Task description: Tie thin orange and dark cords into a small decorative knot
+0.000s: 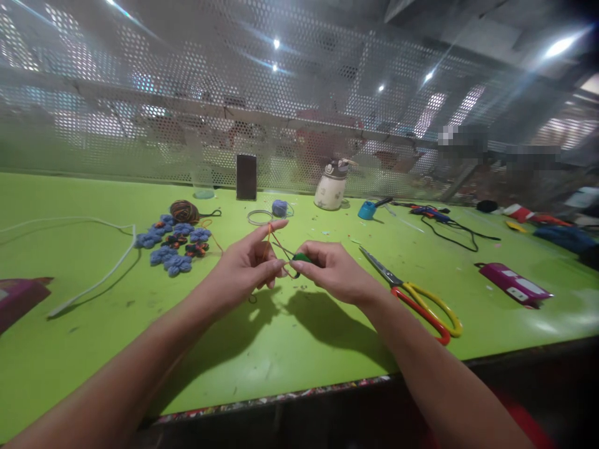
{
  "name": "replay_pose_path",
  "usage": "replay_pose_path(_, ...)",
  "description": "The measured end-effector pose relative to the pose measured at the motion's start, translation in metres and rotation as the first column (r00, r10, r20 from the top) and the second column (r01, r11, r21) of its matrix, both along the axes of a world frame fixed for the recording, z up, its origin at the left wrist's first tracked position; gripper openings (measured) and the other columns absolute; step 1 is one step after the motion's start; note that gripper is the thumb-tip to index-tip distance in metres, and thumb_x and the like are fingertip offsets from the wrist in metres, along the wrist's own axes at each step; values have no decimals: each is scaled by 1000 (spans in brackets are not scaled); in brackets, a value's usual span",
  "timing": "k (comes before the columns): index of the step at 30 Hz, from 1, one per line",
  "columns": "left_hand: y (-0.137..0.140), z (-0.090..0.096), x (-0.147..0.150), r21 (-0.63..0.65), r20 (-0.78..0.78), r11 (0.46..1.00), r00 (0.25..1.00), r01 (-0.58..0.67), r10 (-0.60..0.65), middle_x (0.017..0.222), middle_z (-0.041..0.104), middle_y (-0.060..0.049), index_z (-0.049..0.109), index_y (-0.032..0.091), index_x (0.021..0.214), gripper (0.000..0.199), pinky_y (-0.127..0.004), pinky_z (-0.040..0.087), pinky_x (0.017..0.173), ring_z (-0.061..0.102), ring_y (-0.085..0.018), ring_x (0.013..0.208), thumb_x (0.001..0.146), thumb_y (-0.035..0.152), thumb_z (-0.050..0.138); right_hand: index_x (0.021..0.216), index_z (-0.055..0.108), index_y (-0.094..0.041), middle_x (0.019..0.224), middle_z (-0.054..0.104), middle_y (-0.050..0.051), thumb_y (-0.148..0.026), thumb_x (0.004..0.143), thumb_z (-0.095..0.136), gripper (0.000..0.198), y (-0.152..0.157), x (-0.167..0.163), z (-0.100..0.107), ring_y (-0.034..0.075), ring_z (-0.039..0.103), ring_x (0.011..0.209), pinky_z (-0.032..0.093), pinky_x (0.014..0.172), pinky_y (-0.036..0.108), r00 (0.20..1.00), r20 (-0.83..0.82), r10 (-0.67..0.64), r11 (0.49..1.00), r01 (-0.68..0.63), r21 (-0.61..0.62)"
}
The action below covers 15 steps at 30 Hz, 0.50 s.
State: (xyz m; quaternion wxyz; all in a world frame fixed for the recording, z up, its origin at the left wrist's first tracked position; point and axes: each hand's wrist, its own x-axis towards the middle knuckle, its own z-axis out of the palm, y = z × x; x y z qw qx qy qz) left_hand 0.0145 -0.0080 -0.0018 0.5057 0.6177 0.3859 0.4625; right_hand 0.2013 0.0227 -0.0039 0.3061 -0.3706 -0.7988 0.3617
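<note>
My left hand (251,260) has its index finger stretched out with orange-and-dark yarn (270,232) looped over it. Its thumb and other fingers pinch the yarn close to the hook tip. My right hand (330,267) is closed round the green handle of a crochet hook (302,257), whose thin shaft points left into the yarn. The two hands almost meet above the table. Left of them lie blue crocheted flowers (178,264) and a few dark-and-orange ones (195,249). Behind these sits a variegated yarn ball (184,211), and an orange strand runs toward my left hand.
Large scissors (409,290) with red and yellow handles lie right of my right hand. Farther back stand a phone (246,177), a blue yarn ball (279,207), a white bottle (330,186) and a blue glue gun (430,213). A white cable (105,274) crosses the left side.
</note>
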Motion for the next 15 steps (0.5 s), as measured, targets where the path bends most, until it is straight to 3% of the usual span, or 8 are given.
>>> replay_pose_path(5,0,-2,-3,-54,44,998,999,33,-30,63,55,5,32,22,147,73,-21,34,50,48,-9,53,82,22,64,73,54,-15,59,39,-6,-31,85,59,20,0,3,1,8,33,54,28,50,23,998,-8,59,996,-59,-61)
replay_pose_path(15,0,-2,-4,-134,173,990,985,37,-13,67,51,5,43,26,142,66,-22,33,54,43,-9,57,79,20,66,78,54,-15,56,38,-8,-40,84,61,26,-2,4,2,7,31,50,25,47,22,991,-77,112,978,-124,-168)
